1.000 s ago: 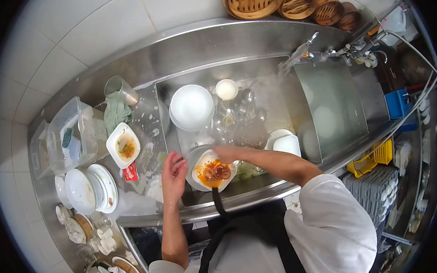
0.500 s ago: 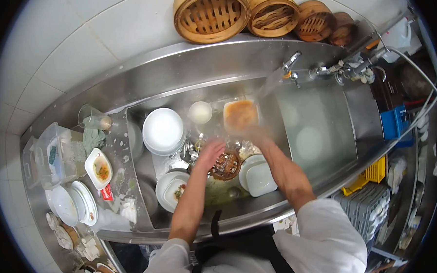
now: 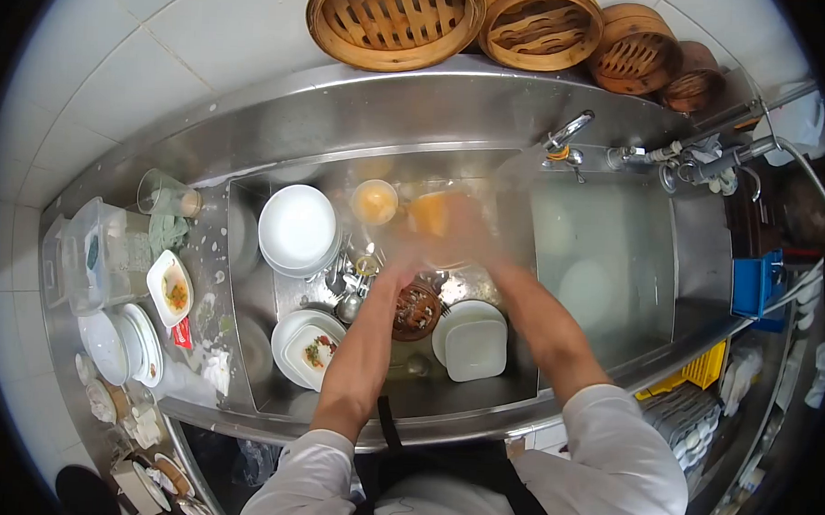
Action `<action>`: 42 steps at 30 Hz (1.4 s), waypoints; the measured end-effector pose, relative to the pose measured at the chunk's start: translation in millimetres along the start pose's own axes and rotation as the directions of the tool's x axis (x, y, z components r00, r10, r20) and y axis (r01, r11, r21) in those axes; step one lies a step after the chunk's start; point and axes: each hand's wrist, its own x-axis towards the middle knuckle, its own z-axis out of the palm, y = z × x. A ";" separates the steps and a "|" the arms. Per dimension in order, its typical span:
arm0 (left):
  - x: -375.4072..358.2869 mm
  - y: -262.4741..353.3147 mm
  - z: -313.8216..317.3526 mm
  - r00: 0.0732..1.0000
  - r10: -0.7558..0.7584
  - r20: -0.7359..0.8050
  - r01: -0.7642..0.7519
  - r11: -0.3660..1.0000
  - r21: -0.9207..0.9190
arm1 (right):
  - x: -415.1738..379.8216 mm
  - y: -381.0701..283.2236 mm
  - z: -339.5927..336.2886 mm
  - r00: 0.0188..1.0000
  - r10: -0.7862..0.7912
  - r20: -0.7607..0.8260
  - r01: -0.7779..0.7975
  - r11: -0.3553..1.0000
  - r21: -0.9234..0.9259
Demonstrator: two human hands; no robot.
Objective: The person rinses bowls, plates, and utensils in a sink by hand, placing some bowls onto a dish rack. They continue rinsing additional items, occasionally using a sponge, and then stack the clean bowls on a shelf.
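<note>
Both my hands are blurred with motion over the left sink basin (image 3: 243, 342). My right hand (image 3: 475, 251) grips an orange-stained white dish (image 3: 433, 212) in the stream of water from the tap (image 3: 565, 133). My left hand (image 3: 395, 271) reaches up to the lower left edge of that dish; blur hides its fingers. Just below my hands sits a brown strainer (image 3: 417, 311) full of food scraps. A stack of white square plates (image 3: 470, 347) lies to its right, and a plate with leftovers (image 3: 309, 350) to its left.
White round plates (image 3: 297, 227) and a small bowl (image 3: 374, 201) sit at the back of the basin. The right basin (image 3: 606, 257) holds water. On the left counter are a dirty dish (image 3: 170, 288), stacked plates (image 3: 119, 346) and a plastic tub (image 3: 99, 258). Bamboo steamers (image 3: 395, 17) line the shelf.
My right hand lifted the stained dish from the front of the sink to the tap stream. My left hand left the counter edge and rose to the dish.
</note>
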 end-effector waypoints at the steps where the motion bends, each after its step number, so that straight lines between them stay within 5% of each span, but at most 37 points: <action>1: 12.8 -0.4 -5.1 1.000 0.029 -0.002 -0.029 0.997 0.076 | 0.2 -14.1 -9.5 0.999 0.031 -0.039 -0.031 1.000 0.006; 4: 23.7 -14.6 -39.6 0.992 0.125 -0.025 -0.121 0.984 0.131 | -15.8 0.8 33.7 0.952 -0.258 0.167 0.243 0.964 0.105; 5: 28.0 -12.2 -47.2 0.984 0.177 -0.024 -0.171 0.975 0.142 | -9.3 5.7 30.4 0.980 -0.185 0.075 0.185 0.983 0.001; 6: 38.6 -21.2 -60.2 0.998 0.059 -0.019 -0.055 0.987 0.149 | -7.2 11.5 28.5 0.995 -0.098 -0.026 0.096 0.991 -0.090; 8: 62.1 -31.3 -63.2 0.981 0.154 -0.121 -0.111 0.946 0.304 | 0.2 7.0 39.1 0.986 0.050 -0.157 -0.058 0.997 -0.045; 10: 48.0 -12.6 -62.0 0.995 0.064 -0.071 -0.047 0.975 0.216 | -2.1 19.8 41.2 0.988 -0.109 0.110 0.089 0.982 0.169; 12: 29.0 13.4 -55.7 0.997 -0.007 -0.073 0.026 0.962 0.272 | -35.1 39.9 41.2 0.999 -0.014 0.051 0.012 0.999 0.040; 13: 18.2 29.4 -47.0 0.996 -0.045 -0.073 0.065 0.951 0.303 | -36.7 40.0 24.8 0.975 0.097 -0.202 -0.139 0.968 -0.209; 14: 15.3 40.6 -39.1 0.990 -0.113 -0.080 0.137 0.895 0.426 | -31.2 19.2 7.0 0.869 0.260 -0.421 -0.309 0.950 -0.051; 16: 1.7 56.0 -18.3 0.963 -0.268 0.013 0.232 0.858 0.458 | -18.5 58.0 14.1 0.913 0.407 -0.013 -0.386 0.875 0.291; 19: 32.0 -12.9 -49.2 0.992 0.037 0.119 -0.029 0.997 -0.066 | -28.9 19.6 -47.5 0.791 0.510 0.338 -0.610 0.627 0.484; 20: 47.7 -40.8 -65.9 0.989 -0.065 0.132 0.100 0.953 -0.285 | -36.4 26.1 -38.2 0.773 0.511 0.376 -0.596 0.382 0.706; 23: 55.8 -80.0 -59.2 0.978 -0.120 0.170 0.179 0.902 -0.392 | -47.7 -18.1 -28.1 0.651 0.755 0.075 -0.521 0.372 0.768; 26: 26.4 -45.3 -38.2 0.943 -0.174 0.282 0.262 0.913 -0.314 | -57.4 22.0 -18.0 0.708 0.507 0.493 -0.656 0.212 0.725; 28: -18.4 0.0 -12.4 0.984 -0.166 -0.065 0.170 0.984 0.057 | -59.2 38.1 -5.3 0.722 0.405 0.561 -0.647 0.108 0.754; 29: -37.5 7.1 -26.4 0.994 0.014 -0.112 0.026 0.936 0.351 | -56.0 47.2 8.0 0.726 0.337 0.599 -0.651 0.058 0.757; 30: -56.8 14.0 -40.2 0.967 0.201 -0.156 -0.045 0.740 0.671 | -51.9 70.2 40.0 0.723 0.341 0.601 -0.597 -0.130 0.792; 32: -118.0 31.8 -59.3 0.893 0.420 -0.162 0.049 0.267 0.962 | -51.4 51.7 67.5 0.841 0.373 0.392 -0.383 -0.102 0.918; 34: -201.9 62.5 -50.6 0.989 0.123 -0.079 0.050 0.222 0.974 | -48.0 67.0 95.0 0.817 0.437 0.375 -0.348 -0.144 0.926; 35: -224.2 10.8 -90.2 0.980 0.184 0.079 -0.120 0.227 0.966 | -46.0 74.7 109.0 0.804 0.469 0.366 -0.329 -0.163 0.930; 36: -266.2 13.5 -65.4 0.994 0.076 0.074 -0.098 0.391 0.915 | -38.3 77.4 108.0 0.773 0.472 0.423 -0.335 -0.261 0.905; 38: -304.3 -26.1 -72.6 0.948 -0.050 0.314 -0.294 0.245 0.924 | -31.1 -10.9 5.0 0.764 0.616 0.193 -0.567 0.498 0.656; 39: -313.4 -39.7 -73.4 0.931 -0.054 0.360 -0.329 0.297 0.897 | -19.7 24.5 3.8 0.848 0.523 0.083 -0.527 0.819 0.228; 40: -316.9 -49.9 -73.8 0.911 -0.054 0.408 -0.368 0.341 0.865 | -0.1 58.9 0.7 0.924 0.380 0.034 -0.357 0.893 -0.272; 42: -323.7 -57.0 -73.7 0.874 -0.019 0.486 -0.446 0.367 0.816 | 9.1 11.3 -45.0 0.903 0.426 0.061 -0.319 0.757 -0.570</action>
